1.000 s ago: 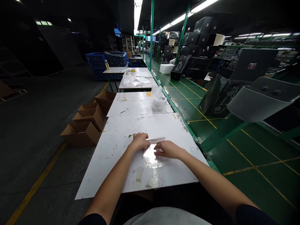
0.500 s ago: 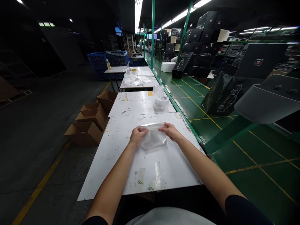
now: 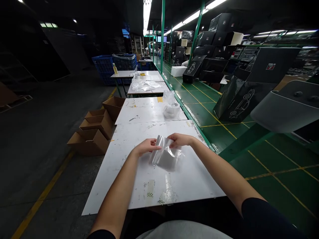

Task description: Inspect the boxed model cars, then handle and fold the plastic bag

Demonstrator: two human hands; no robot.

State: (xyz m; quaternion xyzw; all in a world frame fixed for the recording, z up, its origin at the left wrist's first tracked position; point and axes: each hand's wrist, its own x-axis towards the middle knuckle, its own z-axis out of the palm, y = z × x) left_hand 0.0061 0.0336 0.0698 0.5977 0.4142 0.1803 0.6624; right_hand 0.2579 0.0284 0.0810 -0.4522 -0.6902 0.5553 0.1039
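A clear plastic bag (image 3: 166, 158) is held between my two hands, just over the white tabletop (image 3: 114, 179). My left hand (image 3: 147, 146) pinches its left edge, thumb on the near side. At the top right of the bag, my right hand (image 3: 179, 140) grips the film with bent fingers; part of its fingertips is hidden by the shiny plastic. The bag is creased and slightly tilted. Strips of clear tape (image 3: 168, 186) are stuck to the table between the bag and my body.
A bundle of white plastic (image 3: 171, 108) lies on the second table. Open cardboard boxes (image 3: 91, 141) stand on the floor at left. To the right are a green post base, a grey curved part (image 3: 286, 106) and stacked black boxes (image 3: 245, 96). More plastic film (image 3: 146, 84) covers a farther table.
The bag has turned from a level stretched hold to a tilted one and come a little nearer. My left hand has moved down and left; the right hand has bent inward over the film.
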